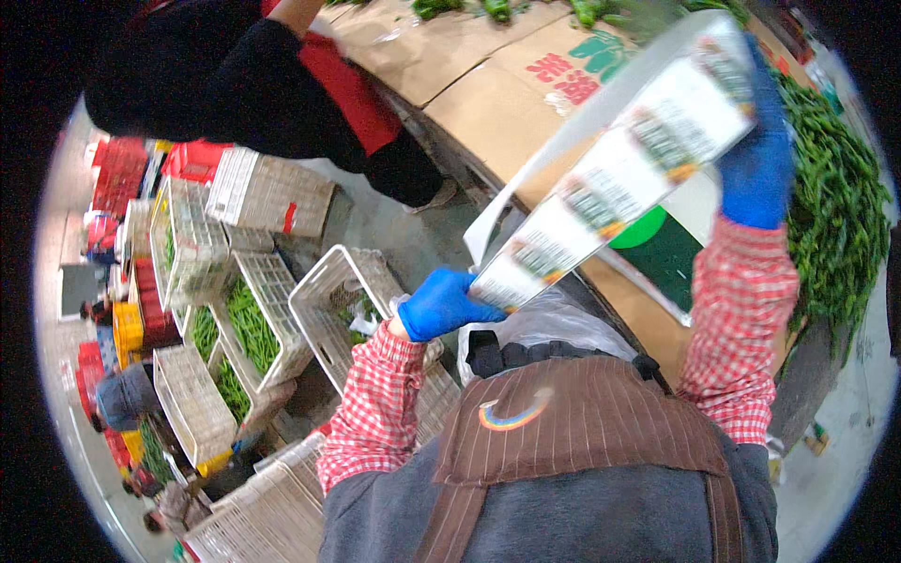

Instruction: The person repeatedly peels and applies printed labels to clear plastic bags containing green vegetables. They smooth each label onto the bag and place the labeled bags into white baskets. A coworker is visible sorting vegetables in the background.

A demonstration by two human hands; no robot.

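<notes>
A long strip of printed labels (598, 190) is stretched slantwise between my two blue-gloved hands. My left hand (447, 306) pinches its lower end near my waist. My right hand (757, 151) grips the upper end, over the cardboard-covered table. Behind the labels, a pale band (521, 176) of the same strip curves back toward my left hand. Motion blurs the printing. Partly under the strip lies a dark green and white flat panel (662, 260) with a bright green disc on it.
Leafy green stalks (830, 211) are heaped right of my right hand. Green peppers (496, 8) lie at the far edge of the cardboard (479, 98). White plastic crates (338, 310), some with green pods (250, 324), stand at left. A person in dark clothes (232, 77) stands at upper left.
</notes>
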